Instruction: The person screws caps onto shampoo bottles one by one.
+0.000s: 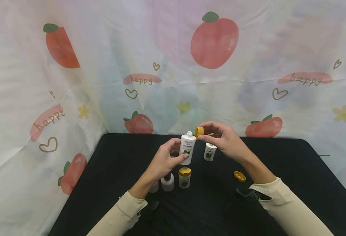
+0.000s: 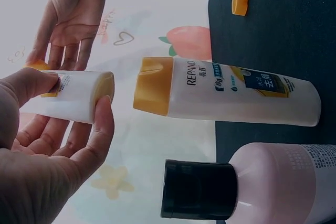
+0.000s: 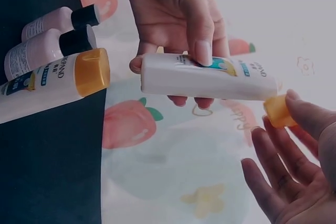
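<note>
Left hand point(image 1: 164, 158) grips white bottle point(image 1: 188, 144), near upright, mid-frame | right hand point(image 1: 224, 139) pinches yellow cap point(image 1: 199, 132) just right of its top

Left of the yellow-capped REPAND bottle point(image 1: 184, 183), the left forearm point(image 1: 143, 185) partly hides two pink bottles point(image 1: 167, 185). Beyond it, the left hand point(image 1: 166, 158) covers part of the uncapped REPAND bottle point(image 1: 187, 145), its finest print illegible. Behind and right of it, the right hand point(image 1: 223, 140) obscures the top of a white bottle point(image 1: 209, 154). The right-wrist view's left edge crops the yellow-capped REPAND bottle's base.
</note>
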Motion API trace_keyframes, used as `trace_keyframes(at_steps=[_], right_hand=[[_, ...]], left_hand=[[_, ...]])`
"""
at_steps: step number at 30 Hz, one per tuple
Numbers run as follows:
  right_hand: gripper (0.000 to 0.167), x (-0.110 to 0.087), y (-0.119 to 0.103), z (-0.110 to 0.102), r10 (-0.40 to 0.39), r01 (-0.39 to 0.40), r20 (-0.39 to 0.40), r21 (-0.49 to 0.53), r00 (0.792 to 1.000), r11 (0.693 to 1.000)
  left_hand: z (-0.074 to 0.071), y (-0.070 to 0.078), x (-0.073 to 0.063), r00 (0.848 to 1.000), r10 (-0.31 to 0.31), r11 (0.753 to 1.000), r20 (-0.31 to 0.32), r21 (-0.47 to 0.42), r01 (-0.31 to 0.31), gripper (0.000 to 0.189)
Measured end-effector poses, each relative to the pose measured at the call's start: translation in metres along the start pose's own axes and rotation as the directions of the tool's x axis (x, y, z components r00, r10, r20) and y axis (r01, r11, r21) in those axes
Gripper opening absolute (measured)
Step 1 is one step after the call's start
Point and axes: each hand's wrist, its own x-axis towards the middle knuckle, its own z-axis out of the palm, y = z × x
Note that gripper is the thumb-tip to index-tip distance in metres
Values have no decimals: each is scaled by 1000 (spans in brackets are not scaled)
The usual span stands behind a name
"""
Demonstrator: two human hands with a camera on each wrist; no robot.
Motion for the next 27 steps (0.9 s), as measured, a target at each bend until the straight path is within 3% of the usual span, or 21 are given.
trace_keyframes(at_steps=[7, 14, 27], right_hand=[[41, 6, -2, -1, -80, 81, 23, -45, 997, 996], [31, 10, -8, -2, -81, 81, 2, -38, 997, 996], [34, 15, -12, -5, -193, 196, 33, -151, 981, 969]], left_hand=[[2, 0, 1, 1000, 18, 1000, 7, -2, -18, 42], [5, 1, 4, 1000, 27, 1000, 6, -9, -26, 41], [8, 3, 6, 999, 41, 999, -6, 1, -41, 43]])
